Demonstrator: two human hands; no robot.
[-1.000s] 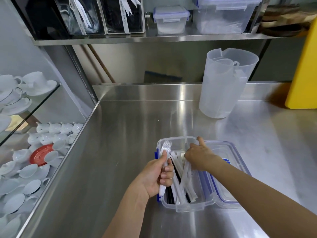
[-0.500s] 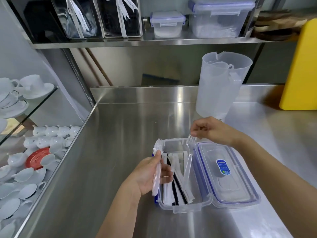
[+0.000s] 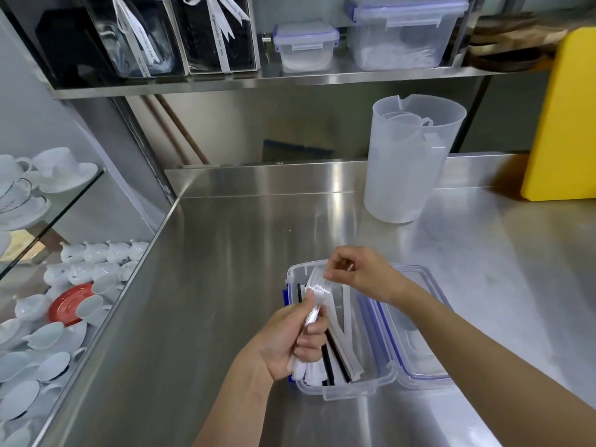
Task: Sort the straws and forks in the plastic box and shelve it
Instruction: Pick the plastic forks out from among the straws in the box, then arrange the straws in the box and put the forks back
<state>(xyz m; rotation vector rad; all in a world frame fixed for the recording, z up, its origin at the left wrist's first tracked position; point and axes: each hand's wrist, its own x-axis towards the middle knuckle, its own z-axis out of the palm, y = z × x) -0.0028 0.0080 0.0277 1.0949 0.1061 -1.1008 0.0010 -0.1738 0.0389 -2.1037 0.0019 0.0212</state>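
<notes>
A clear plastic box (image 3: pixel 371 380) with blue clips sits open on the steel counter, and its lid (image 3: pixel 416 353) lies hinged out to the right. Paper-wrapped straws (image 3: pixel 345 346) lie lengthwise inside it. My left hand (image 3: pixel 287 341) is closed around a bunch of clear plastic forks (image 3: pixel 317 290), held over the box's left side with the tines pointing away from me. My right hand (image 3: pixel 358 274) hovers over the far end of the box and pinches the heads of those forks with its fingertips.
A translucent measuring jug (image 3: pixel 408 166) stands at the back right, beside a yellow board (image 3: pixel 562 124). The steel shelf (image 3: pixel 290 80) above carries a small lidded box (image 3: pixel 304 46), a larger one (image 3: pixel 403 32) and dark gift boxes. White cups and saucers (image 3: pixel 48 304) fill glass shelves at left.
My right hand lifted a fork out of the box and brought it left to the bunch in my left hand. The left hand raised its forks slightly.
</notes>
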